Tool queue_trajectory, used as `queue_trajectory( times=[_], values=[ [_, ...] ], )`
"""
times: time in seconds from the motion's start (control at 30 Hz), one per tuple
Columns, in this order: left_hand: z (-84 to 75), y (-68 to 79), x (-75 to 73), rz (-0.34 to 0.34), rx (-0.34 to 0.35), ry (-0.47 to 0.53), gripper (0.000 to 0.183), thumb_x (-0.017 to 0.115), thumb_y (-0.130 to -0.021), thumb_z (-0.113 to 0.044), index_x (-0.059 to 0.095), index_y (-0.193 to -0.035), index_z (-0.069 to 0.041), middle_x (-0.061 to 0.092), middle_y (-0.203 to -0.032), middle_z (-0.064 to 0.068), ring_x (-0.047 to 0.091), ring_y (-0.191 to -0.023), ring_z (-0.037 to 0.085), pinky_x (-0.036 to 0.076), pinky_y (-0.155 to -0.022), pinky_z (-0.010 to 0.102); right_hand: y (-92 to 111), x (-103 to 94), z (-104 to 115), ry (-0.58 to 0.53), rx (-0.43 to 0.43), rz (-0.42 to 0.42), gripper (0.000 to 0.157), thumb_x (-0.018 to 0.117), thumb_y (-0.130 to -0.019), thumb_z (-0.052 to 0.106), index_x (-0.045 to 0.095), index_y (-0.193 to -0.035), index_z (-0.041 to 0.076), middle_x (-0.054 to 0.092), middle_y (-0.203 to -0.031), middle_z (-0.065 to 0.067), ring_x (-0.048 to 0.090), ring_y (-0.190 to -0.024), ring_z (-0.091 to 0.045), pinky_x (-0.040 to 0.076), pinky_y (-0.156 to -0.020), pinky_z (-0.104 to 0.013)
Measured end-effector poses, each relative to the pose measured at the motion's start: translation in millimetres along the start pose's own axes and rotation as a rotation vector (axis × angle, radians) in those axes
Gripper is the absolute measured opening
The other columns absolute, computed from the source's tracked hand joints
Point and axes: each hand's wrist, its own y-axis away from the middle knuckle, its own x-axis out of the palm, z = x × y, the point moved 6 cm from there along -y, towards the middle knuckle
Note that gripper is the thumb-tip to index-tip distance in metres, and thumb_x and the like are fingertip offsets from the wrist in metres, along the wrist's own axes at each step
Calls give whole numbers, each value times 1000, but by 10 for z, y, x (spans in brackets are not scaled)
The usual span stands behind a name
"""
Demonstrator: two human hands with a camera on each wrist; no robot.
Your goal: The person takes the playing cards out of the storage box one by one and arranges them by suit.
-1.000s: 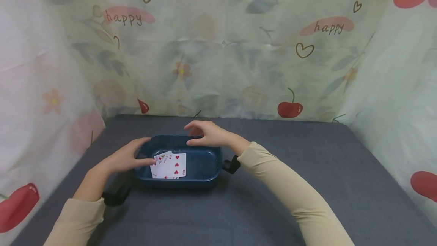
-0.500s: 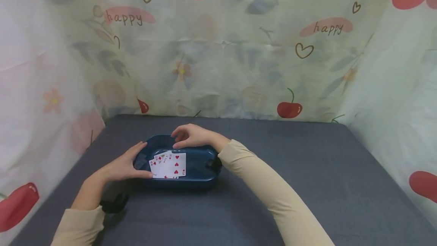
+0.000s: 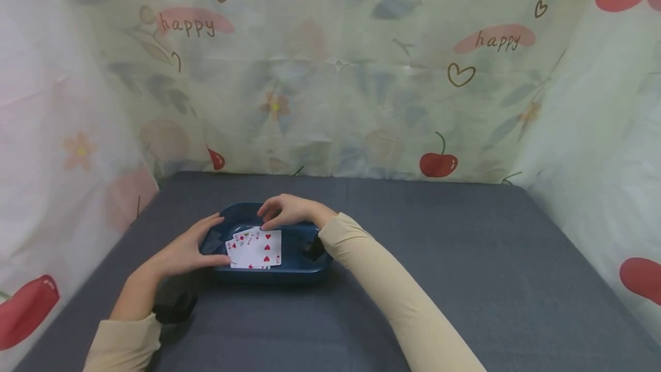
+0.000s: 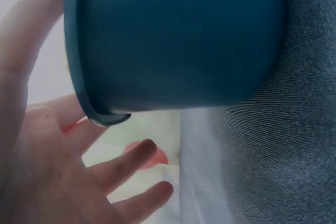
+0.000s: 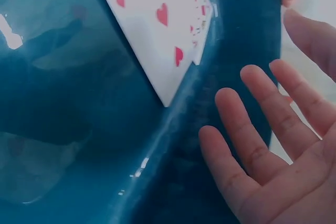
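Note:
Fanned playing cards, with a three of hearts on top, lie face up in a dark blue tray. My left hand spans the tray's left end, thumb by the near rim and fingertips by the far rim. In the left wrist view its fingers extend loosely outside the tray wall. My right hand hangs over the tray's far side, just behind the cards. The right wrist view shows its fingers spread and apart from the three of hearts.
A dark grey cloth covers the table around the tray. Patterned curtain closes off the back and both sides. Black wrist devices sit below both hands, the right one reaching over the tray.
My right hand has moved left and lower over the tray toward the cards. The left thumb has shifted from above the cards to the near rim. The cards stay in place.

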Motion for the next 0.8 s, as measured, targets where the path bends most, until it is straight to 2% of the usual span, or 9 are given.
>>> queue_trajectory(
  times=[0.17,0.37,0.6,0.8],
  values=[
    [46,14,-43,-41,36,30,75,67,-83,-38,35,-141,-2,26,-150,26,29,-133,48,29,-101,67,-48,103,-75,-20,21,44,44,67,-86,18,55,-127,7,63,-120,-9,57,-113,-18,47,-95,-26],
    [72,17,-39,-22,73,80,70,65,-86,-34,36,-139,0,24,-150,26,31,-131,52,33,-98,67,-85,199,-128,4,54,60,49,70,-82,13,54,-128,8,58,-127,-10,52,-120,-21,44,-100,-29],
    [95,-4,-34,-8,63,92,71,66,-86,-34,35,-140,-1,22,-151,26,32,-130,53,32,-99,68,-102,264,-125,143,104,8,59,78,-74,13,54,-127,12,57,-127,-7,52,-117,-18,44,-98,-25],
    [98,-4,-29,-6,67,94,71,67,-85,-32,35,-140,0,23,-150,26,32,-129,53,32,-99,67,-99,313,-80,248,116,-28,61,81,-71,16,54,-125,15,58,-122,-6,53,-109,-15,45,-94,-23]
  ],
)
